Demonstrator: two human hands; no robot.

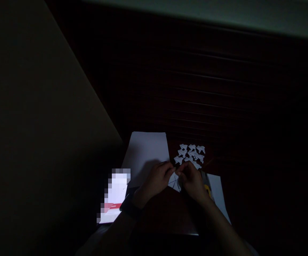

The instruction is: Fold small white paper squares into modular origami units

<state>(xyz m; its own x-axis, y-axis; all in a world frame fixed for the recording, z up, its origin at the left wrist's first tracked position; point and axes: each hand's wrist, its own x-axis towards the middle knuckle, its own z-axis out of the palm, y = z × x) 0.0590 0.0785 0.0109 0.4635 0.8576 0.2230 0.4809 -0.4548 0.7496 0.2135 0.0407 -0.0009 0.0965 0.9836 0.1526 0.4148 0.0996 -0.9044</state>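
Both hands meet over a small piece of white paper [174,183] marked with dark crossing lines or creases. My left hand [159,176], with a dark band on its wrist, pinches the paper's upper left edge between thumb and fingers. Opposite it, my right hand [190,179] has its fingertips closed on the upper right edge, close to the left fingertips. The paper's lower part hangs free below them. Just beyond the hands lie several small folded white paper shapes [192,153] in rough rows. Dim light hides the finer folds.
A stack of white paper sheets [145,147] lies at the left on the dark table [167,217]. A lit screen [116,192] glows beside it. To the right are another white sheet [219,192] and a partly hidden yellow-and-grey object [207,186]. A pale wall [42,106] rises at left.
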